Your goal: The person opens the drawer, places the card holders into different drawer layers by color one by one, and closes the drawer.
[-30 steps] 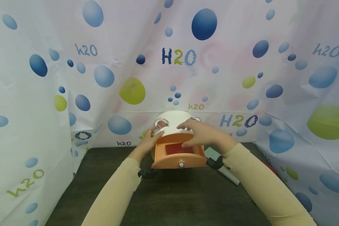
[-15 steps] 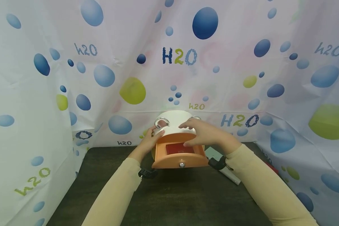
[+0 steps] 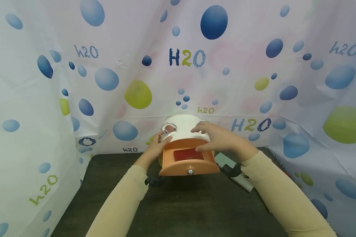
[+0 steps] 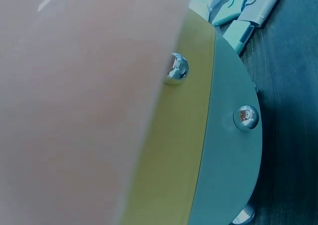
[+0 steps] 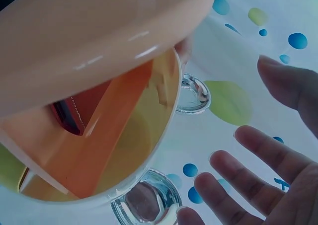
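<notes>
A small rounded drawer cabinet [image 3: 184, 124] with a white top and silver ring handles stands at the back of the table. Its orange top drawer [image 3: 178, 168] is pulled out, and a dark red wallet-like item [image 3: 184, 154] lies inside. My left hand [image 3: 153, 148] holds the cabinet's left side, thumb at the front edge under the top. In the left wrist view, a yellow drawer [image 4: 176, 150] and a teal drawer [image 4: 226, 150] with silver knobs show lower down. My right hand [image 3: 222, 140] hovers by the cabinet's right side, fingers apart, gripping nothing in the right wrist view.
Pale green and white flat cases [image 3: 241, 182] lie on the dark table [image 3: 178, 207], right of the cabinet. Something red [image 3: 287, 174] shows partly behind the right sleeve. A bubble-patterned curtain [image 3: 243, 82] encloses the back and sides.
My right hand has shifted slightly to the right, away from the drawer's middle. My left hand, the cabinet and the open drawer stay about where they were.
</notes>
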`<state>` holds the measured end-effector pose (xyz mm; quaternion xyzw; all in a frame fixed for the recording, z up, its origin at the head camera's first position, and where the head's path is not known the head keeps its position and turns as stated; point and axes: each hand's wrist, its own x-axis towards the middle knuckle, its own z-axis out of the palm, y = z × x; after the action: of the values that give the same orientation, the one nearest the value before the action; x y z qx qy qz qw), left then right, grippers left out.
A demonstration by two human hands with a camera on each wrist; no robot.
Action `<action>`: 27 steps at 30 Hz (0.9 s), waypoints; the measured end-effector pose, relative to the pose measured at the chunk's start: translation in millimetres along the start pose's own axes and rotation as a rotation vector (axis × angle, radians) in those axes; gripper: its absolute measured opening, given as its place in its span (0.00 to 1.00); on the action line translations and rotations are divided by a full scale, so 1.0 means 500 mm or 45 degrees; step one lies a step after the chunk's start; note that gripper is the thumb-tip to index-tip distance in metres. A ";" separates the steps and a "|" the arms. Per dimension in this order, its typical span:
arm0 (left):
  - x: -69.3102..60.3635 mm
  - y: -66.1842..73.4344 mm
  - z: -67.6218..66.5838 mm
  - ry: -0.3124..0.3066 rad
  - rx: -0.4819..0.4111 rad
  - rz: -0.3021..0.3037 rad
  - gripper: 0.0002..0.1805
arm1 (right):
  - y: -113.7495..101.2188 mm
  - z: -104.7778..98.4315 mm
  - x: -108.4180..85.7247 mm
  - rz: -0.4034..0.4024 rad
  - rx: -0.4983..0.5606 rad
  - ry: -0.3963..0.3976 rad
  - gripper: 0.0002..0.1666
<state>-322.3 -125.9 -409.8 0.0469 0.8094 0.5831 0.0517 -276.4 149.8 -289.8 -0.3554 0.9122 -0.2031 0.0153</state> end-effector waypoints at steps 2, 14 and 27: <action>0.000 0.001 -0.001 0.006 0.004 0.002 0.49 | 0.001 -0.002 -0.004 0.006 -0.004 0.005 0.40; 0.004 -0.001 -0.003 0.027 0.071 0.016 0.49 | 0.027 -0.016 -0.048 0.067 0.029 0.063 0.42; 0.007 -0.004 -0.005 0.029 0.067 0.014 0.48 | 0.061 -0.032 -0.100 0.115 0.024 0.159 0.40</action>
<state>-326.1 -128.4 -411.2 0.0461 0.8246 0.5626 0.0381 -261.4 208.7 -292.7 -0.3002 0.9246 -0.2327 -0.0290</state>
